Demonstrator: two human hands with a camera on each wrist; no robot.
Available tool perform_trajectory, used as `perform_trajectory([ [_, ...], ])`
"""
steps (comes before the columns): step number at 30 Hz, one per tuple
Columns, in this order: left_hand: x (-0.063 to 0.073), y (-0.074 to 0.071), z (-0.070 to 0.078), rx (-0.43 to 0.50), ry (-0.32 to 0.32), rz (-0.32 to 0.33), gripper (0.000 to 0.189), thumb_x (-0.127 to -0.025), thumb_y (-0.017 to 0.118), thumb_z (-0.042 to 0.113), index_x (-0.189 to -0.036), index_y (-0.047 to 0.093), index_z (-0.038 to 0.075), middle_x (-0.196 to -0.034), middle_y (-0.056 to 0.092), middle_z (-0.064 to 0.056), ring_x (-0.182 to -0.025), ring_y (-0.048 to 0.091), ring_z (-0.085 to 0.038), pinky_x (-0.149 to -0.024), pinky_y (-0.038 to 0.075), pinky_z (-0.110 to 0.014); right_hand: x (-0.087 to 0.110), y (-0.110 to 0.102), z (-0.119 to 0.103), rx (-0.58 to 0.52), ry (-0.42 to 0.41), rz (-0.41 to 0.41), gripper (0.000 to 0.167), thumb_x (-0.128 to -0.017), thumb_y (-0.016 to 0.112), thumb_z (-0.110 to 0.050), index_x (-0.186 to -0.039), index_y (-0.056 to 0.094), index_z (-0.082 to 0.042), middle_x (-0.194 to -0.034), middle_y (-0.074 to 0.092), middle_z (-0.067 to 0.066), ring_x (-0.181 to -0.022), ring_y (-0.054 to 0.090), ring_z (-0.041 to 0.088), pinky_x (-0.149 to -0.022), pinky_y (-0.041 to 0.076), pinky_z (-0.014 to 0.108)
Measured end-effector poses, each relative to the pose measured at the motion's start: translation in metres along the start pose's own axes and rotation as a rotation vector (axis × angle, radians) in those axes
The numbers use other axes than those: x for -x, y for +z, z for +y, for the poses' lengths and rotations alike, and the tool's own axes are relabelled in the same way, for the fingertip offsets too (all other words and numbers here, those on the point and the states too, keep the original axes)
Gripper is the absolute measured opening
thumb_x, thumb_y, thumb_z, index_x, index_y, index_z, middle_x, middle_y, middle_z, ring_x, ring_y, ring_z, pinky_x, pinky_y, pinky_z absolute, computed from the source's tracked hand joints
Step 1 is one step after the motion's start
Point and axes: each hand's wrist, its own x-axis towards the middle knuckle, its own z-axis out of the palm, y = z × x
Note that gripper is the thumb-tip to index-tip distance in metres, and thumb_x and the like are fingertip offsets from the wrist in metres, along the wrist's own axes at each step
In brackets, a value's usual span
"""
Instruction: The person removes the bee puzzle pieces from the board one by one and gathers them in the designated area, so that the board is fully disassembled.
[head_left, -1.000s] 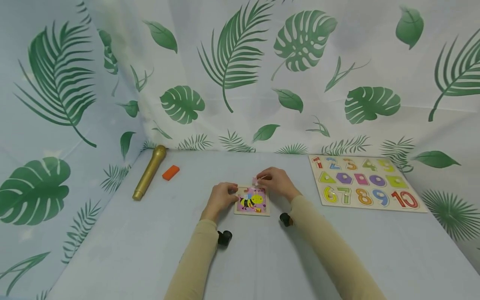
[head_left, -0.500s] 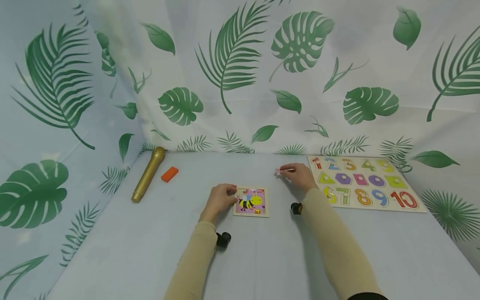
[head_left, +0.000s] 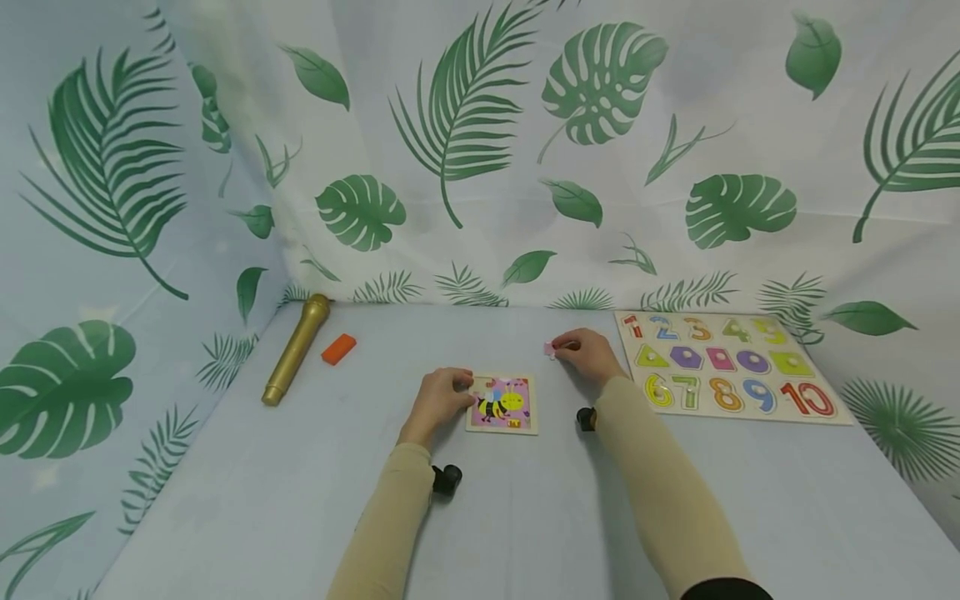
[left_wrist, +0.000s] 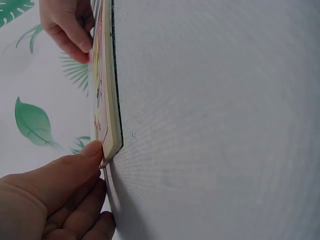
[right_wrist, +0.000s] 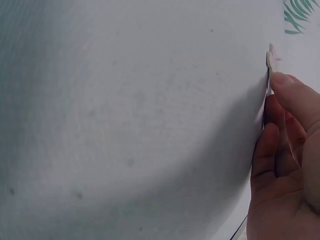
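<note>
A small square jigsaw puzzle [head_left: 517, 415] with a bee picture lies in a wooden frame at the middle of the table. My left hand [head_left: 438, 402] grips its left edge; in the left wrist view the thumb [left_wrist: 92, 148] presses on a corner of the frame. Bare wood shows at the upper left of the picture. Beyond the puzzle's upper right, my right hand [head_left: 592, 354] pinches a small pink puzzle piece [head_left: 549, 347] between thumb and fingers. That piece [right_wrist: 272, 57] is seen edge-on in the right wrist view, close to the tabletop.
To the right lies a wooden number and shape board [head_left: 716, 400], just past my right hand. A gold microphone [head_left: 297, 350] and an orange block [head_left: 339, 349] lie at the back left. A leaf-printed cloth [head_left: 465, 242] hangs behind the table.
My right hand lifted the puzzle piece from the frame's upper right corner and carried it right, then slightly back left. The left hand stayed at the puzzle's edge.
</note>
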Motion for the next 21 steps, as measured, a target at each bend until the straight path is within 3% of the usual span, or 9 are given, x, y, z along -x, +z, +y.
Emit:
perform_trajectory([
  [16,0.000,0.001,-0.001,0.006,-0.004,-0.004,0.032,-0.083,0.075,0.003,-0.114,0.070,-0.003,-0.126,0.065,-0.010,-0.126,0.053,-0.030,-0.109,0.039,-0.044,0.006,0.000,-0.009,-0.018,0.047,-0.021,0.026,-0.096,0.061,-0.013,-0.121,0.067,-0.006,-0.123,0.058,0.015,-0.111,0.049,0.031,-0.105,0.040,0.048],
  [21,-0.004,-0.003,0.000,-0.028,0.078,-0.019,0.033,-0.084,0.074,0.004,-0.116,0.070,-0.001,-0.126,0.064,-0.012,-0.125,0.054,-0.030,-0.108,0.040,-0.042,0.009,-0.005,-0.016,-0.051,0.064,-0.033,0.030,-0.098,0.060,-0.019,-0.125,0.063,-0.007,-0.130,0.054,0.015,-0.114,0.049,0.032,-0.101,0.044,0.046],
])
